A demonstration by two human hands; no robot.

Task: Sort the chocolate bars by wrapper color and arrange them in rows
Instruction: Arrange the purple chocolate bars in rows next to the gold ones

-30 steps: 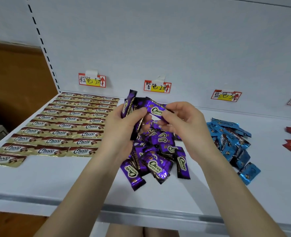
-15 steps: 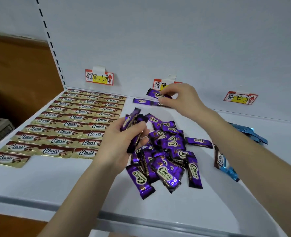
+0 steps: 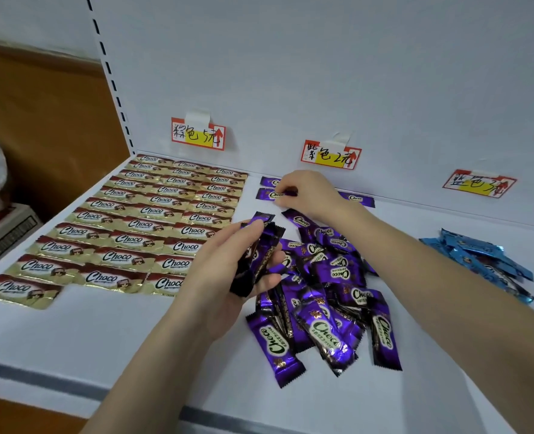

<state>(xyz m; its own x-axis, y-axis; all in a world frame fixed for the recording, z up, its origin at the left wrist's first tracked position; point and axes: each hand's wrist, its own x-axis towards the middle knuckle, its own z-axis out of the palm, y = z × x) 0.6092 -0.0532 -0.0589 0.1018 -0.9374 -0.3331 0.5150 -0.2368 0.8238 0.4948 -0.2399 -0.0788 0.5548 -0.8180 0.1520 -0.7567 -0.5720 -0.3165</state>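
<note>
Left hand (image 3: 228, 270) clasps purple bars (image 3: 256, 252) beside the purple pile (image 3: 325, 296); right hand (image 3: 309, 192) pinches a purple bar (image 3: 270, 194) behind it.

I see glossy, crinkled foil on the purple bars (image 3: 322, 296), which catch bright glints, and the blue bars (image 3: 481, 261) have the same shiny metallic film. The gold-and-brown bars (image 3: 134, 227) look like smoother foil with a soft sheen. The shelf (image 3: 71, 333) is matt white, smooth painted metal by its look, and the price tags (image 3: 198, 134) are paper held by tape.
</note>
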